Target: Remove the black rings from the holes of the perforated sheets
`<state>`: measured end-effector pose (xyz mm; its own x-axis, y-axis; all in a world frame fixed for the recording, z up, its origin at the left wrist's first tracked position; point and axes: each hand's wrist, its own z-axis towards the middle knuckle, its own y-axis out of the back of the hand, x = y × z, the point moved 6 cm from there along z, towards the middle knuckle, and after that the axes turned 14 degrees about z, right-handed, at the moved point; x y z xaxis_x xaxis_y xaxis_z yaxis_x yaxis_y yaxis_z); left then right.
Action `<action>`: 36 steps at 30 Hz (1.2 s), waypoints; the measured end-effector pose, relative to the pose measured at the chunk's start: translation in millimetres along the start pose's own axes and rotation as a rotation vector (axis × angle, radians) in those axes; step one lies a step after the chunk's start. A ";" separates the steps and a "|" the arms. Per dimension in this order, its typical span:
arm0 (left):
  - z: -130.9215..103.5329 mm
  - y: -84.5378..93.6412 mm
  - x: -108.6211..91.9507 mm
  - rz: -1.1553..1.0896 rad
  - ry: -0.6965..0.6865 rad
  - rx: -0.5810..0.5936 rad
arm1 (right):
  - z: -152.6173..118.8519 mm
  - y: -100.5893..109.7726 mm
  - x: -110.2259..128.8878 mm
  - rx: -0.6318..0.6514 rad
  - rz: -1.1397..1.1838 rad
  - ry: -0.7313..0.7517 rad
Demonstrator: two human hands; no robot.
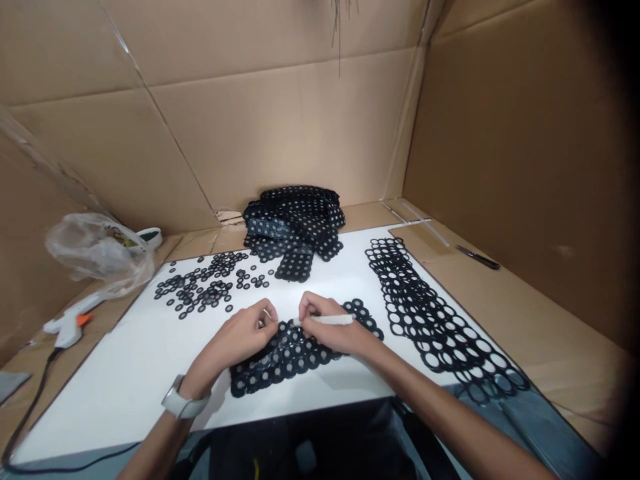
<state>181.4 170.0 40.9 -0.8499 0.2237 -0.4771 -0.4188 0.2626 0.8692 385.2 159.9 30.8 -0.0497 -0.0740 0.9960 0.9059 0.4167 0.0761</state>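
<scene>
A black sheet of joined rings with pale centres (295, 367) lies on the white board near its front edge. My left hand (250, 328), below a wrist with a grey watch (184, 399), pinches at the sheet's back edge; what its fingertips hold is too small to name. Facing it, my right hand (327, 323) is closed round a white pen-like stick (334, 320), whose tip points left to the same edge. A small gap separates the two hands.
Loose small black rings (210, 287) are scattered at the back left, beside a glue gun (70, 323) and plastic bag (100, 250). Behind stands a pile of dotted black sheets (297, 227). Linked larger rings (430, 307) lie right, near a dark cutter (478, 257). Cardboard walls surround the board (125, 373).
</scene>
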 end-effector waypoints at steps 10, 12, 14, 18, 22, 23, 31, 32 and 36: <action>1.2 -14.9 5.8 -0.128 -0.039 0.005 | -0.8 -0.8 0.7 0.065 -0.029 0.015; 0.7 -16.5 6.2 -0.146 -0.031 -0.008 | -1.4 -1.3 0.7 0.080 -0.035 0.024; 0.5 -17.5 4.2 -0.173 -0.032 -0.017 | -2.6 -2.5 1.2 0.102 -0.046 0.039; 1.4 -16.9 -3.5 -0.223 -0.060 -0.020 | -5.0 -5.0 1.9 0.126 -0.072 0.080; 0.1 -14.0 -10.4 -0.278 -0.109 -0.021 | -6.5 -4.4 2.0 0.108 -0.074 0.108; -1.0 -12.7 -11.3 -0.301 -0.116 -0.035 | -6.7 -4.2 2.6 0.107 -0.068 0.115; -9.0 -9.7 -15.6 -0.308 -0.169 -0.079 | -8.9 -4.0 8.9 0.100 0.027 0.141; -8.8 -9.6 -11.9 -0.285 -0.153 -0.081 | -8.7 -3.8 7.9 0.096 0.048 0.133; -7.4 -7.2 7.5 -0.127 -0.091 -0.077 | -6.0 2.6 -1.5 0.030 0.124 0.064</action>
<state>175.7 162.8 32.0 -0.7573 0.2785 -0.5907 -0.5476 0.2223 0.8067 390.1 155.7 29.2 0.0898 -0.0772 0.9930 0.8903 0.4531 -0.0453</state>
